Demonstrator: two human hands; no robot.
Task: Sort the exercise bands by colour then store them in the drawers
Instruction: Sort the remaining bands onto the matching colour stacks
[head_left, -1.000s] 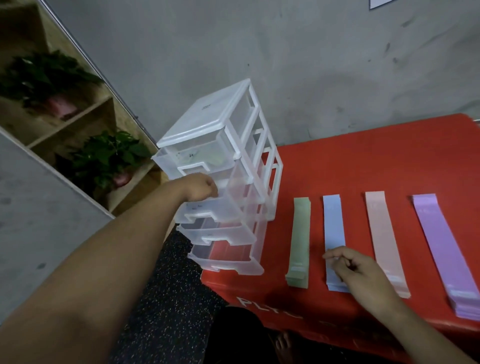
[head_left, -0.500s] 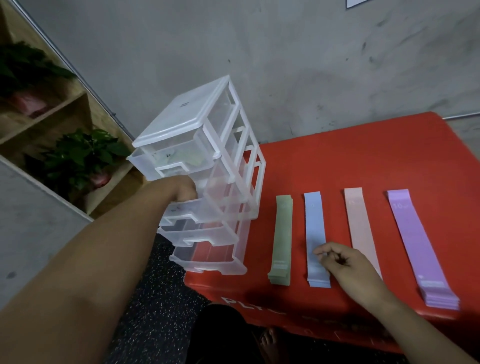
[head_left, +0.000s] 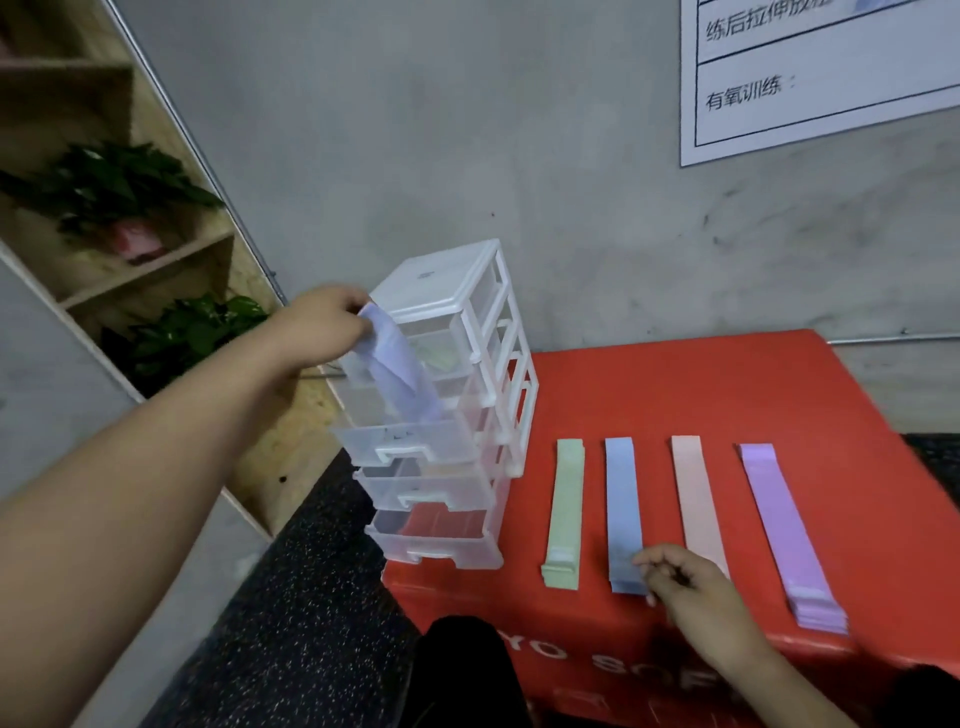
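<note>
Red padded box (head_left: 675, 395) is what I'm working on here, with the clear plastic drawer tower (head_left: 441, 280) standing at its left edge, right by the grey wall.

My left hand (head_left: 324, 330) is gripping the top end of a pale blue band (head_left: 400, 379), fingers curled around it up near the tower's lid. The band is hanging down at a slant, and its lower end is going into a pulled-out drawer (head_left: 405, 441) just below the top one. The top drawer is showing something pale green inside.

My right hand (head_left: 685, 582) is sitting at the near end of the blue stack (head_left: 622, 499), fingers curled and fingertips touching that end. Honestly can't tell if I'm actually pinching a band there or just resting on it.

The other piles are lying in a row, side by side but apart: green stack (head_left: 565, 509) closest to the tower, then blue, then the pink stack (head_left: 696, 499), then the purple stack (head_left: 776, 525) far right.

Off to the left a wooden shelf (head_left: 218, 260) is holding a leafy plant (head_left: 182, 332), and a printed sheet (head_left: 831, 78) is hanging on the wall.
</note>
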